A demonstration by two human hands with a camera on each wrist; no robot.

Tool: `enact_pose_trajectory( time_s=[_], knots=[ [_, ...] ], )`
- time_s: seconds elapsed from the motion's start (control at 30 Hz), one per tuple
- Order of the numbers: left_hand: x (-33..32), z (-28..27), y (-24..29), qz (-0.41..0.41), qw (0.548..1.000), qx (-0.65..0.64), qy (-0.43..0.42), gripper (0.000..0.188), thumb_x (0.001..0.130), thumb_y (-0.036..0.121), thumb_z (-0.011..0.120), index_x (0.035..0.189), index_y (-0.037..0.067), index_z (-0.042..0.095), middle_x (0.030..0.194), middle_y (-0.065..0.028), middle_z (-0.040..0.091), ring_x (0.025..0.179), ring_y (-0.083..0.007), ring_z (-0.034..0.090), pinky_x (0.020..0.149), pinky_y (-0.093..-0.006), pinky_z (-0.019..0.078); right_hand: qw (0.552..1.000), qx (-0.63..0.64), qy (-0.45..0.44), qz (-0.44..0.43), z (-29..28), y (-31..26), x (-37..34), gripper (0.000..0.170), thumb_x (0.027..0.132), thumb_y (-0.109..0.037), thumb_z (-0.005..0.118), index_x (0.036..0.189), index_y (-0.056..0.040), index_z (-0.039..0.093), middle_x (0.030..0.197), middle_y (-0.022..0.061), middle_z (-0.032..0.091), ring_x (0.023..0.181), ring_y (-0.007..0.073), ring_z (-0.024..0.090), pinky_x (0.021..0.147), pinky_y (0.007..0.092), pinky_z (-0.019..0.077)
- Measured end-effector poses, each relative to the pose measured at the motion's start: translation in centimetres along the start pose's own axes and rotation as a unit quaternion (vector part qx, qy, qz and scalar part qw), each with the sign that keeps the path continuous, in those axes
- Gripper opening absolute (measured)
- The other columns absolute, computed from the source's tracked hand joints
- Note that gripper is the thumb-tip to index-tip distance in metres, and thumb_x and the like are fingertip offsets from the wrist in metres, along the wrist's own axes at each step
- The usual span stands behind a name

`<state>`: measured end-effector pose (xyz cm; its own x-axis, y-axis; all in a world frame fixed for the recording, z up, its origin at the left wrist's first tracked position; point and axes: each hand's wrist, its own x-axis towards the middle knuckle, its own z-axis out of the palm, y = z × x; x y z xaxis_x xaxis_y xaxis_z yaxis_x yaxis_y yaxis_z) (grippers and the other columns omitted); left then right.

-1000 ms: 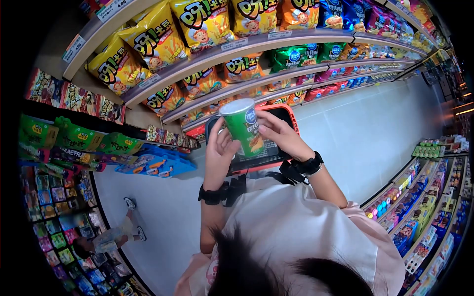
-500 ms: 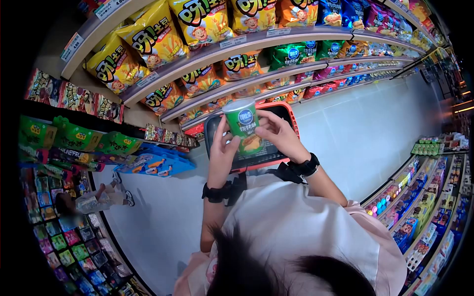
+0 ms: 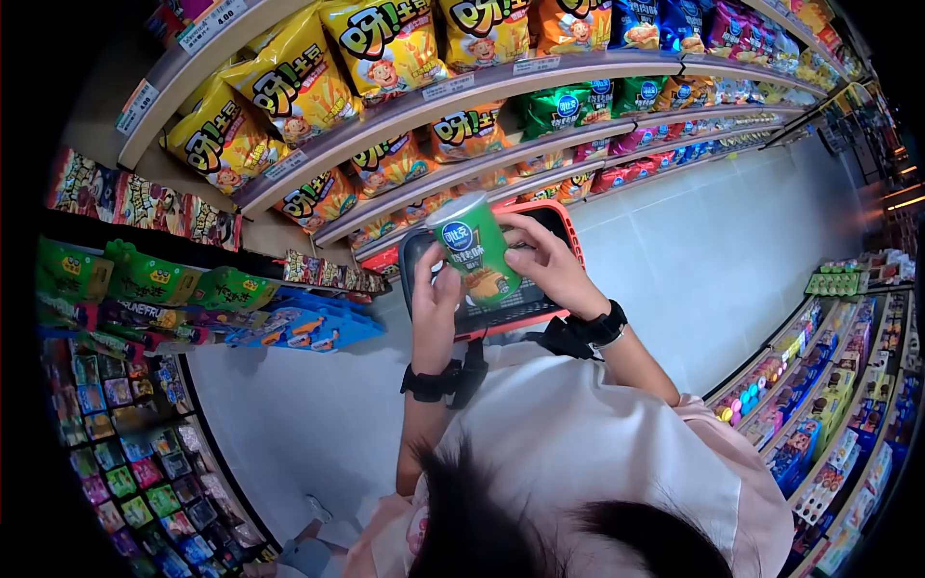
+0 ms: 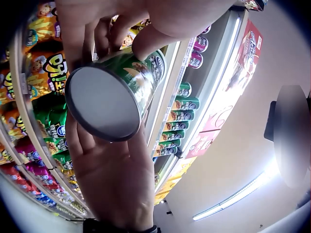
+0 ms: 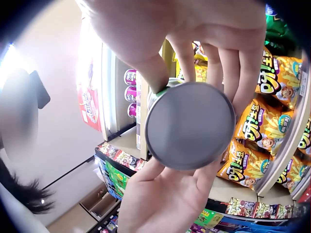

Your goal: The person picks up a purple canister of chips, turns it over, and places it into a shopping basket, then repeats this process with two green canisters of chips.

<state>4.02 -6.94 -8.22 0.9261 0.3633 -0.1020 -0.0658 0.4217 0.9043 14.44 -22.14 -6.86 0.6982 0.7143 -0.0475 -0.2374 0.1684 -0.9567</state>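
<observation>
A green can of potato chips (image 3: pixel 489 252) with a pale lid and a round blue logo is held up between both hands in the head view. My left hand (image 3: pixel 436 310) grips its left side, with the thumb on the label and the fingers curled behind. Around its right side my right hand (image 3: pixel 557 268) holds it, thumb in front. The left wrist view shows the can's flat grey base (image 4: pixel 103 103) tilted toward the camera. In the right wrist view the round base hides most of the can.
Below the can is a black basket with an orange-red rim (image 3: pixel 570 231). Shelves of yellow chip bags (image 3: pixel 385 43) curve across the front. A blue display box (image 3: pixel 306 326) stands at left, and more stocked shelves (image 3: pixel 819 405) are at right. Part of another person (image 3: pixel 313 549) shows at lower left.
The can has turned in my hands, its blue logo moving from right to left. My left hand has shifted slightly right. The other person has moved from the left aisle toward the bottom edge.
</observation>
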Motion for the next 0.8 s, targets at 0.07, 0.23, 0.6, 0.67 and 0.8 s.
enact_pose_trajectory(
  time_s=[0.07, 0.23, 0.6, 0.67, 0.8],
  knots=[
    [0.2, -0.7, -0.8, -0.009, 0.999, 0.034, -0.003, 0.049, 0.093, 0.014, 0.053, 0.134, -0.003, 0.032, 0.121, -0.0068, 0.041, 0.116, -0.0156, 0.045, 0.094, -0.0274, 0.0394, 1.000, -0.001, 0.013, -0.009, 0.1, 0.4, 0.0, 0.046, 0.089, -0.006, 0.057, 0.132, -0.0038, 0.040, 0.108, 0.0073, 0.058, 0.092, 0.0121, 0.059, 0.081, 0.0249, 0.0478],
    [0.2, -0.2, -0.9, 0.009, 0.996, 0.089, -0.013, 0.048, 0.089, 0.008, 0.057, 0.131, -0.003, 0.036, 0.120, -0.0059, 0.042, 0.114, -0.0151, 0.046, 0.093, -0.0280, 0.0405, 0.994, -0.099, 0.025, -0.043, 0.9, 0.8, -0.4, 0.052, 0.084, -0.003, 0.061, 0.132, -0.0041, 0.040, 0.109, 0.0061, 0.055, 0.095, 0.0125, 0.057, 0.084, 0.0258, 0.0446],
    [-0.6, -0.8, -1.1, -0.012, 0.998, -0.062, 0.005, 0.051, 0.089, 0.007, 0.056, 0.132, -0.002, 0.030, 0.129, -0.0103, 0.044, 0.117, -0.0163, 0.046, 0.097, -0.0297, 0.0384, 1.000, 0.010, 0.006, -0.011, 0.5, 1.3, -1.1, 0.036, 0.092, -0.015, 0.056, 0.124, -0.0014, 0.048, 0.107, 0.0051, 0.056, 0.097, 0.0104, 0.053, 0.086, 0.0249, 0.0432],
    [-0.8, -1.2, -1.1, -0.059, 0.983, -0.173, -0.031, 0.050, 0.090, 0.009, 0.054, 0.133, -0.001, 0.030, 0.129, -0.0100, 0.044, 0.118, -0.0171, 0.046, 0.098, -0.0309, 0.0381, 1.000, -0.016, 0.015, 0.020, 0.6, 1.2, -1.3, 0.034, 0.094, -0.017, 0.051, 0.124, -0.0007, 0.048, 0.108, 0.0047, 0.056, 0.098, 0.0102, 0.052, 0.087, 0.0250, 0.0419],
    [-1.1, -0.9, -1.2, -0.063, 0.978, -0.190, -0.055, 0.046, 0.093, 0.014, 0.051, 0.132, 0.000, 0.033, 0.128, -0.0087, 0.045, 0.116, -0.0174, 0.047, 0.097, -0.0324, 0.0383, 0.998, -0.049, 0.038, 0.030, 0.9, 1.2, -1.7, 0.036, 0.096, -0.022, 0.048, 0.125, -0.0003, 0.047, 0.111, 0.0053, 0.056, 0.100, 0.0107, 0.052, 0.090, 0.0252, 0.0398]
  ],
)
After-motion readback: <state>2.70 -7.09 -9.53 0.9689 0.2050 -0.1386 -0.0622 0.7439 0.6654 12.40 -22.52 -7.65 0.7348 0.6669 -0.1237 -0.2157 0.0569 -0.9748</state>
